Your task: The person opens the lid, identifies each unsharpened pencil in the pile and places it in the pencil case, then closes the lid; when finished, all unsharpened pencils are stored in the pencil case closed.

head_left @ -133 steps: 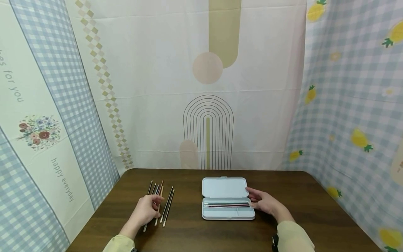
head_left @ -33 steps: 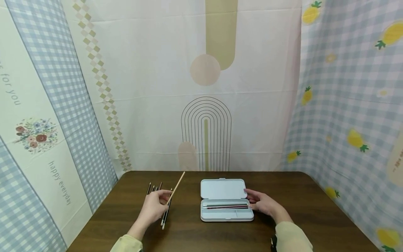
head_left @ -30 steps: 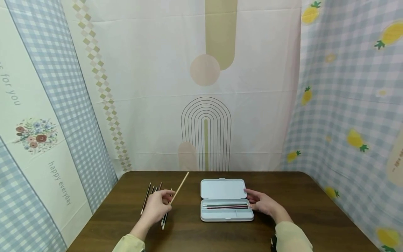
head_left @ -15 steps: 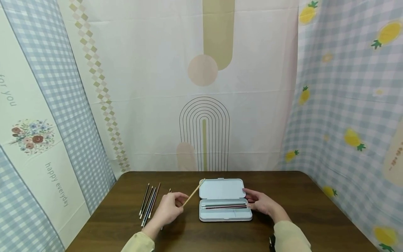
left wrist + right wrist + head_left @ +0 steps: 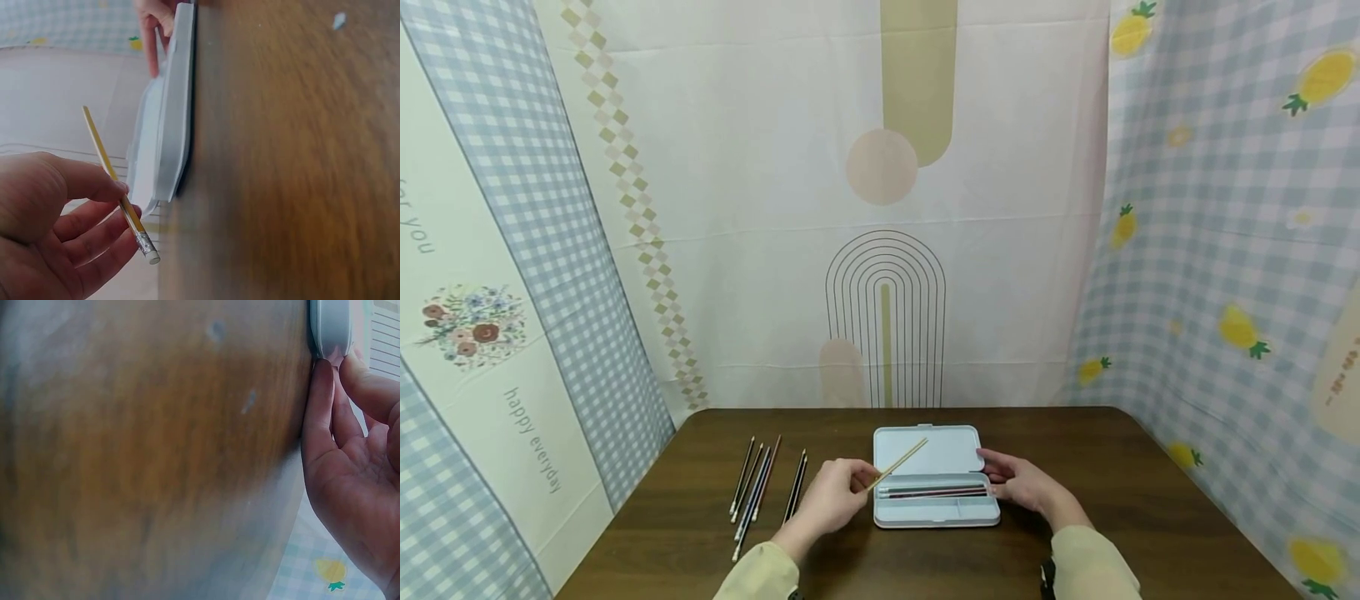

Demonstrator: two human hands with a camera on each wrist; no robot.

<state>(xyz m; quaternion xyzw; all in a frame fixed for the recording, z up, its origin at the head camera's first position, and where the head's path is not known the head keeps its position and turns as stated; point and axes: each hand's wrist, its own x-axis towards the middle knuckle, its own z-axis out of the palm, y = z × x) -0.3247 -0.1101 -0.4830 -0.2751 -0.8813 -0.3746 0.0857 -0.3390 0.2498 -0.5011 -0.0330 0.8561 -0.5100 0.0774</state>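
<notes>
My left hand pinches a yellow pencil between thumb and fingers, near its metal band and white eraser. In the head view the pencil slants up over the left part of an open, pale blue pencil case. Several dark and reddish pencils lie lengthwise in the case's back compartment. At the case's right end, my right hand holds the edge, thumb at the tray rim and fingers beside the raised lid. The right wrist view shows this thumb and the fingers around the case's end.
Left of the case, a group of several pencils lies on the brown wooden table. Dark pencils lie nearer the left hand, partly hidden by it. Patterned cloths hang behind and beside the table.
My left hand has lifted the yellow pencil from the group at the left and carried it right to the case, its tip tilting over the lid. The right hand stays at the case.
</notes>
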